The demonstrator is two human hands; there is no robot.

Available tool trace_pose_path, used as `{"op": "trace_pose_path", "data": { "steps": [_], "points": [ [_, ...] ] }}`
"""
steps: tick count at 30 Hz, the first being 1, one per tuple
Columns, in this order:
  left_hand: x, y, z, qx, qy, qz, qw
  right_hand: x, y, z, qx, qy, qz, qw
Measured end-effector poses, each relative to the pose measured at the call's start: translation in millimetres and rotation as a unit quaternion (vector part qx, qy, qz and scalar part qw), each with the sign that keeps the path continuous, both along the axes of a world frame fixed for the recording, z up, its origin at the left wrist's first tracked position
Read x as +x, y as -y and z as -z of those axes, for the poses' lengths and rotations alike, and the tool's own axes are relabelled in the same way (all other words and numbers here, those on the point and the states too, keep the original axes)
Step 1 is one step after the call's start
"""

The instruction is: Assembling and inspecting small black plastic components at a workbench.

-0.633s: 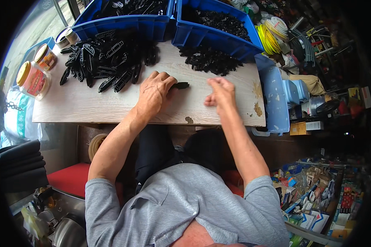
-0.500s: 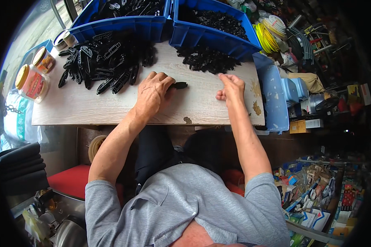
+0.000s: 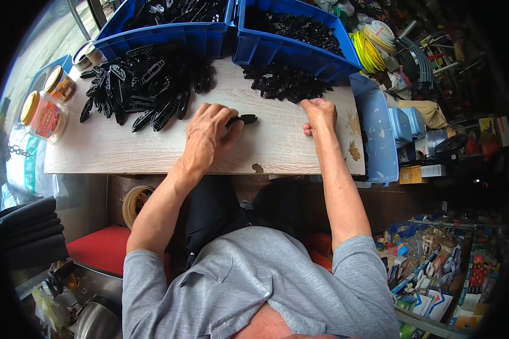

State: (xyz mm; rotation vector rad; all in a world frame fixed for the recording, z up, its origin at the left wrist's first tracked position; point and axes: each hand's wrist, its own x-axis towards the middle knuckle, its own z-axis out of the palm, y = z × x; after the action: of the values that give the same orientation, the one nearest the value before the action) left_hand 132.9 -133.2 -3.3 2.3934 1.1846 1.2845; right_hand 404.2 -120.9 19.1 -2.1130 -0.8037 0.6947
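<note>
Near the middle of the table (image 3: 277, 138), my left hand (image 3: 208, 133) is curled round one end of a long black plastic part (image 3: 245, 119); its other end sticks out to the right past my fingers. At the near edge of a pile of small black plastic pieces (image 3: 288, 85) is my right hand (image 3: 321, 117), thumb and fingers pinched together. Whatever lies between those fingertips is too small or hidden to make out. Beyond my left hand spreads a heap of long black plastic parts (image 3: 144, 85) like the one I hold.
Two blue bins, left (image 3: 164, 35) and right (image 3: 294, 48), stand at the table's far side, filled with black parts. Lidded jars (image 3: 44, 117) are at the left edge. A pale blue container (image 3: 379, 141) adjoins the right edge. A red seat (image 3: 99, 248) is at lower left.
My right hand has closed its fingers more tightly beside the small pieces. The fingers of my left hand have shifted on the long part, the thumb now showing more.
</note>
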Motion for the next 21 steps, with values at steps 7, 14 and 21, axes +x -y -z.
{"op": "trace_pose_path", "data": {
  "steps": [7,14,21],
  "points": [
    [-3,9,0,-0.014,0.049,-0.013,0.999,-6,-6,-7,-0.015,0.003,-0.009,1.000],
    [-4,9,2,-0.057,0.059,-0.012,0.997,2,-5,2,0.012,0.007,-0.006,1.000],
    [-3,7,2,-0.079,0.065,-0.013,0.995,-1,12,1,0.056,-0.080,-0.058,0.994]
  ]
}}
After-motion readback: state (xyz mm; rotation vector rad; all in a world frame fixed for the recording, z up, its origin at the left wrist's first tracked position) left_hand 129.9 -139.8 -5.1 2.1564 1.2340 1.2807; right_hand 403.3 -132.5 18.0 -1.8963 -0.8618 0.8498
